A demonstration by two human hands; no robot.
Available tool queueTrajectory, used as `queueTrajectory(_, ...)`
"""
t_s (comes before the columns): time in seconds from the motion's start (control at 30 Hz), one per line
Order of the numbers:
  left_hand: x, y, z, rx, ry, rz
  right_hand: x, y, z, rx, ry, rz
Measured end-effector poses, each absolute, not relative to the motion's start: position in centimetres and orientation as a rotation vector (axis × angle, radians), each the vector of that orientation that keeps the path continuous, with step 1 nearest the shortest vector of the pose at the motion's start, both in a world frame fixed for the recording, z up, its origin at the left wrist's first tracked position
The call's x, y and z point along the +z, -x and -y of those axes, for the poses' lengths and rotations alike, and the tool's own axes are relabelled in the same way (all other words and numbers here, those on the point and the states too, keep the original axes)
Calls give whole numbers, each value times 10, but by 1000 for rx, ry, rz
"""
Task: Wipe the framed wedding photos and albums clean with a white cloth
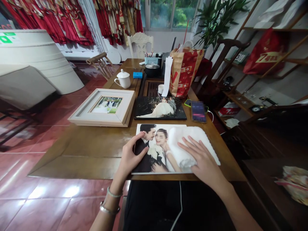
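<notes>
A large wedding photo print point(158, 157) lies flat at the near edge of the wooden table. My left hand point(133, 152) rests on its left side, thumb and fingers apart. On the right part of the print is a white cloth point(207, 144), with a greyish patch near its lower edge. My right hand point(194, 154) lies on this cloth with the fingers spread, pressing it against the photo. Just beyond the print sits a dark wedding photo panel point(161, 109). To the left of that stands a stack of pale picture frames point(81, 110), the top one holding a small photo.
Phones point(199, 111) lie at the right table edge, one with a white cable. Farther back are a paper bag point(184, 72), a lidded white mug point(123, 79) and a blue box point(137, 75). Shelves point(255, 77) stand to the right, a bamboo chair point(101, 65) to the left.
</notes>
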State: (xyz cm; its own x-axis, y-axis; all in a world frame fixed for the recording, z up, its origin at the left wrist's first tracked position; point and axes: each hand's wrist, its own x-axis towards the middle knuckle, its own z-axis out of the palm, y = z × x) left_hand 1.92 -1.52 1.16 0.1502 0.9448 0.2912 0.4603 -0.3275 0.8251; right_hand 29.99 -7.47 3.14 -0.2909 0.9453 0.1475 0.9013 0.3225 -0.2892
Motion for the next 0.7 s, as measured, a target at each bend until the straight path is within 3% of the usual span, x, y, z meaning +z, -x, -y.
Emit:
queueTrajectory(0.27,11,-19,14,1099,-2016,-1249,39,-277,8,165,1750,2271)
queueTrajectory(0.57,9,-18,13,1027,-2074,-1231,43,-273,108,375,1317,2587)
queueTrajectory(0.7,8,-14,12,985,-2079,-1208,42,-297,114,387,1427,2503)
